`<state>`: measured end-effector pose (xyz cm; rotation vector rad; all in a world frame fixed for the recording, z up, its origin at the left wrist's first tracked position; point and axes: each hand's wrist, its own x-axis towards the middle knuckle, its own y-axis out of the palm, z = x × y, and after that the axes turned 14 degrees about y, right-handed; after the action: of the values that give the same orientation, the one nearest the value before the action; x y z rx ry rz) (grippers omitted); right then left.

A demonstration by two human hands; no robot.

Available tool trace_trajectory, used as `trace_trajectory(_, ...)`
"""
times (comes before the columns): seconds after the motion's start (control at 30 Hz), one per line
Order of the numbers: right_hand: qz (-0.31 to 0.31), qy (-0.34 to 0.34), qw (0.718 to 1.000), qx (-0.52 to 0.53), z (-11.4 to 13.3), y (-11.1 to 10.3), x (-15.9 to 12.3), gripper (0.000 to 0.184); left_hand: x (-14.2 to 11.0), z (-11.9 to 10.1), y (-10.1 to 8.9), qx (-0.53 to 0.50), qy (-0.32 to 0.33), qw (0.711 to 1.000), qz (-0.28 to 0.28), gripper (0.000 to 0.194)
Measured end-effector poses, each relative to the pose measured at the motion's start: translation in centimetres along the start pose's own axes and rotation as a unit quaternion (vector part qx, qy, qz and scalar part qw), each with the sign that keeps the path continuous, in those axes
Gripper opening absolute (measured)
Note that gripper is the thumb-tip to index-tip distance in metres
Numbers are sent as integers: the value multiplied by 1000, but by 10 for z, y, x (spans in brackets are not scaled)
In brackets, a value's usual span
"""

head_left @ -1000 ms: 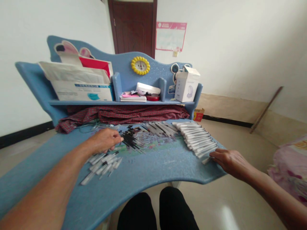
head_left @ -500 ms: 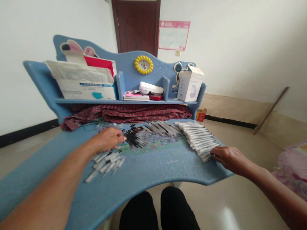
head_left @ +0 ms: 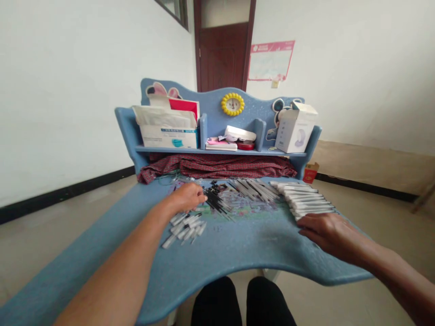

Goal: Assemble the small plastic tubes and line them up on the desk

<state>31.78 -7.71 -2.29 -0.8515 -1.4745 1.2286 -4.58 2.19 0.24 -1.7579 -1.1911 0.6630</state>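
Observation:
My left hand (head_left: 188, 198) is closed, its fingertips at the edge of a pile of thin black pen parts (head_left: 216, 199); whatever it pinches is hidden. Just below it, on the blue desk, lies a loose heap of short clear-and-white pen pieces (head_left: 185, 229). Small black pieces sit behind the black pile. My right hand (head_left: 324, 231), fingers together, rests at the near end of a neat row of whitish pens (head_left: 307, 199), covering that end. Between the hands, a fan of clear pen tubes (head_left: 254, 189) lies toward the back.
Along the back of the blue desk (head_left: 244, 244) runs a shelf with a mask box (head_left: 168, 136), a red tin (head_left: 245, 145) and a white carton (head_left: 295, 129). A red checked cloth (head_left: 217, 166) is bundled beneath it. The desk's front edge curves around my knees.
The head view has swung left, so the desk appears further right. My left hand stays by the black pile. My right hand remains at the row's near end, now covering more of it.

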Motion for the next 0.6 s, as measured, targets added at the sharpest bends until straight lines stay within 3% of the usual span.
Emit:
trace_trajectory(0.07, 46, 0, 999, -16, 23, -3, 23, 24, -1, 1, 0, -4, 3, 1000, -2, 22)
trace_trajectory(0.13, 52, 27, 997, -45, 44, -1, 49, 23, -1, 2, 0, -5, 8, 1000, -4, 22)
trace_trajectory(0.3, 86, 104, 985, -106, 82, 19, 110, 28, -5, 5, -3, -20, 13, 1000, -9, 22)
trace_trajectory(0.43, 96, 155, 977, -111, 94, 33, 138, 32, -7, 6, -5, -19, 20, 1000, -11, 19)
trace_trajectory(0.6, 105, 168, 973, -118, 96, 39, 148, 31, -8, 7, -5, -1, 14, 1000, -7, 17)
